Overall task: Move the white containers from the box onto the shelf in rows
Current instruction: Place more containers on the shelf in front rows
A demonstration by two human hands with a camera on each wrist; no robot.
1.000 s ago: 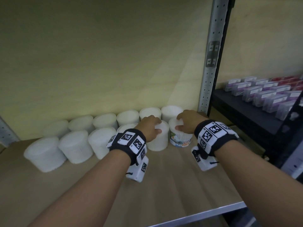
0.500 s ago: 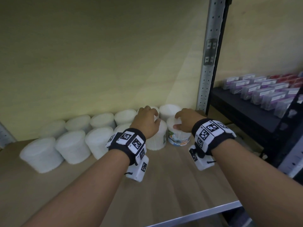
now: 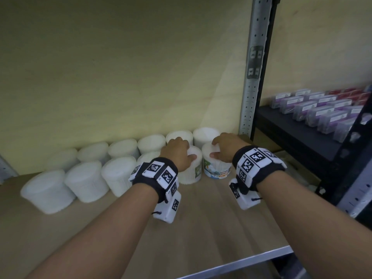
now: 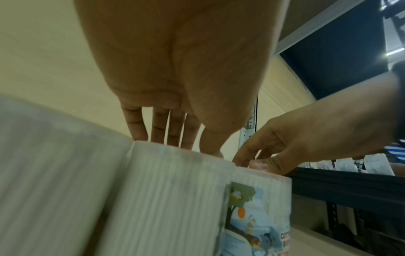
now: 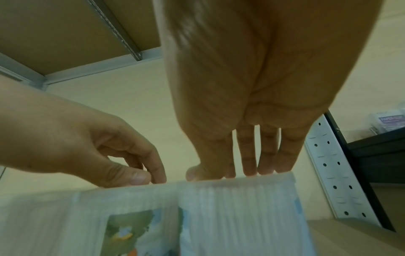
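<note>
both tubs have slid back nearer the rear row (image 3: 124, 147). your left hand (image 3: 178, 153) grips the left tub (image 3: 191, 174) from above, your right hand (image 3: 225, 150) the right tub (image 3: 216, 170); both stand on the shelf (image 3: 201, 228). only the wrist views show your fingertips (image 4: 140, 135) curled on top.

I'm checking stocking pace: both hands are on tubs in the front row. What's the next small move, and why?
Probably let go and draw both hands back. The left hand grips the left tub, the right hand the right tub; both stand on the shelf, level with the front row.
</note>
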